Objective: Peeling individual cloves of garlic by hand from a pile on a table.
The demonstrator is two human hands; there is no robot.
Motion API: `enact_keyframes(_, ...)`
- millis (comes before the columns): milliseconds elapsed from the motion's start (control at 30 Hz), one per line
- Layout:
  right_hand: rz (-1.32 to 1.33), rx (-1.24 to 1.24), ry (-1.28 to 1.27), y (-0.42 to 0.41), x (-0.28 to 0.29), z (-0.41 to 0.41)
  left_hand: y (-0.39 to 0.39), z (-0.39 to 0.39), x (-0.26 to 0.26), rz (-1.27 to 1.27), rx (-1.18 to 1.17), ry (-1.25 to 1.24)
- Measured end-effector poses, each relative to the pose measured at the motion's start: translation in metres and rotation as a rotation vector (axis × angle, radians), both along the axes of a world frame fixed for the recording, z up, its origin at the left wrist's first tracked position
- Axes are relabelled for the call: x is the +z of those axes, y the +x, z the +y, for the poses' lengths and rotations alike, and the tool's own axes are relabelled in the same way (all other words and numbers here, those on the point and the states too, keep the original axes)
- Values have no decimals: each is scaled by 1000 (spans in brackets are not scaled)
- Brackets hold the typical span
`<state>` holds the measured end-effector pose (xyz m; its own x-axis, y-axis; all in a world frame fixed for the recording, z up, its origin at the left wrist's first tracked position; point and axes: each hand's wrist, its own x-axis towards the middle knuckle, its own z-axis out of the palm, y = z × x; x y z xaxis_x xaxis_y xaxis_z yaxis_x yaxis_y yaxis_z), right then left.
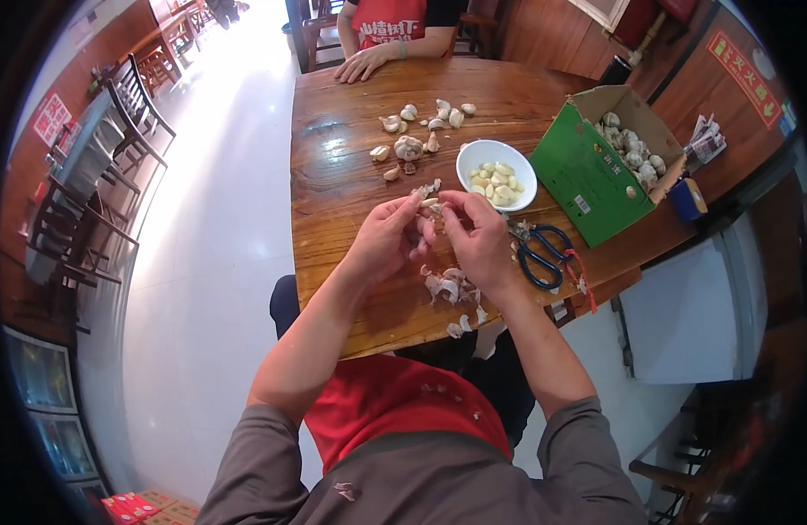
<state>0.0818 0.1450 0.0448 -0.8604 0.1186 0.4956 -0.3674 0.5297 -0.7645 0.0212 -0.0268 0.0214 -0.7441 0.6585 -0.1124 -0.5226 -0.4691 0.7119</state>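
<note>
My left hand (395,226) pinches a pale garlic clove (429,203) between thumb and finger above the wooden table (337,262). Close on its right, my right hand (472,230) has thumb and forefinger curled near the clove's end; whether they grip a bit of skin cannot be told. Just beyond, a white bowl (464,159) holds several peeled cloves (500,180). Unpeeled cloves (391,123) and a partly broken garlic bulb (408,148) lie farther back. Loose garlic skins (449,287) are heaped below my hands, near the table's front edge.
Scissors with dark blue handles (541,257) and a red cord (584,282) lie right of my right hand. Behind them a green cardboard box (590,167) holds garlic bulbs (633,154). Across the table, another person (393,33) in a red apron rests a hand on its far edge.
</note>
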Motion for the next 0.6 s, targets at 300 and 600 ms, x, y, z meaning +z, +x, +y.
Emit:
enact_keyframes(300, -155, 155, -219, 1, 4, -1, 0, 2, 2, 149, -20, -113)
enact_keyframes(600, -196, -96, -213, -14, 13, 34, 12, 12, 0, 450, 57, -400)
